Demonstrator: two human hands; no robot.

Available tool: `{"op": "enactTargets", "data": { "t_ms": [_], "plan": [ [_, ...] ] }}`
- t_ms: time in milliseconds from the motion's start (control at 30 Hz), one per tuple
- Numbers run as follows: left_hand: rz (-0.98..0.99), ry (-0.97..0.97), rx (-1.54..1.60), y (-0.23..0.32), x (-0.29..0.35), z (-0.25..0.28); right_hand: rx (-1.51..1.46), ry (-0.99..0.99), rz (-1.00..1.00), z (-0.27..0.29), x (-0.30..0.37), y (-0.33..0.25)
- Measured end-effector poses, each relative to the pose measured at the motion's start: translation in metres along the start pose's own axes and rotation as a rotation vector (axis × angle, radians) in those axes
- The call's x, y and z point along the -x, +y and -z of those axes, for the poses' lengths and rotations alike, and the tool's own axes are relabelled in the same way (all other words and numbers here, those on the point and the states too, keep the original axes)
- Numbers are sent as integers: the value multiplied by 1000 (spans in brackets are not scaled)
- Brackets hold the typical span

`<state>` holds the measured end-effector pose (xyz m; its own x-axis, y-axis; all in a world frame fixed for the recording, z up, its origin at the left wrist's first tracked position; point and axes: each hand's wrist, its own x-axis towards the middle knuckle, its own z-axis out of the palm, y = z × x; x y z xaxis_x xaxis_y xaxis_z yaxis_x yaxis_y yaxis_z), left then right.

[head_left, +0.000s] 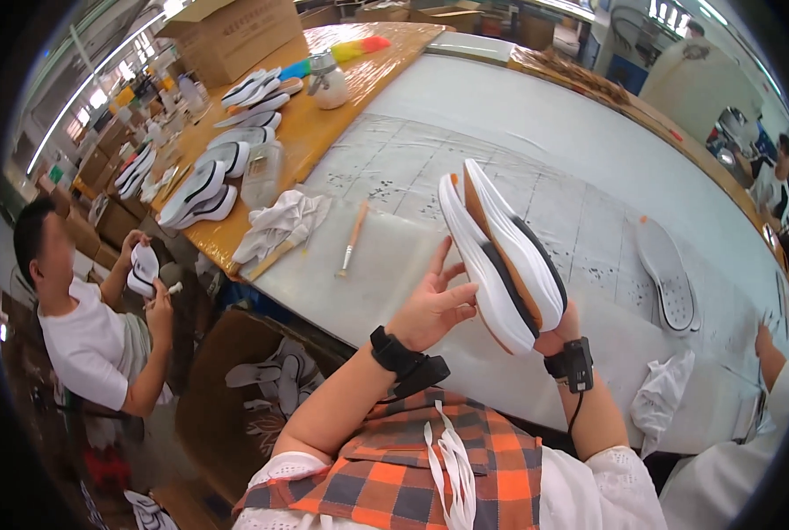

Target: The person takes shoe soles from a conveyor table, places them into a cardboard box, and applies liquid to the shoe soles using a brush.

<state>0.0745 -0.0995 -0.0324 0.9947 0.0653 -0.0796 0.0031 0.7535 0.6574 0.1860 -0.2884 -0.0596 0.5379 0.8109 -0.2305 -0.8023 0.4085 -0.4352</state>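
A pair of white shoe soles (487,265) with dark grey side patches and tan edges stands upright before me, the two pressed side by side. My right hand (560,331) grips their lower end, its fingers largely hidden behind them. Close at their left side is my left hand (431,307), fingers spread and thumb apart. Its fingertips come up to the left sole's edge; whether they touch it I cannot tell. To the right, another sole (668,276) lies on the table (394,238). On the left lies a brush (354,238) with a wooden handle.
White cloths (281,224) and a clear plastic container (262,175) lie at the left. Several soles (202,190) line the yellow table (324,132). A crumpled white cloth (663,393) hangs at the near right edge. A co-worker (94,327) sits left; another person's hand (768,353) is at right.
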Motion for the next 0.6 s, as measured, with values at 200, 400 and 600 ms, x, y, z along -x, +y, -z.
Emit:
{"op": "enactTargets", "data": {
  "t_ms": [200, 400, 600],
  "plan": [
    [-143, -43, -174, 1, 14, 1, 140, -35, -33, 11, -5, 10],
    [-190, -92, -281, -6, 39, 12, 384, -188, -168, -12, 3, 25],
    [-141, -183, -312, -1, 55, 12, 269, -36, -173, -15, 13, 41]
  ]
}}
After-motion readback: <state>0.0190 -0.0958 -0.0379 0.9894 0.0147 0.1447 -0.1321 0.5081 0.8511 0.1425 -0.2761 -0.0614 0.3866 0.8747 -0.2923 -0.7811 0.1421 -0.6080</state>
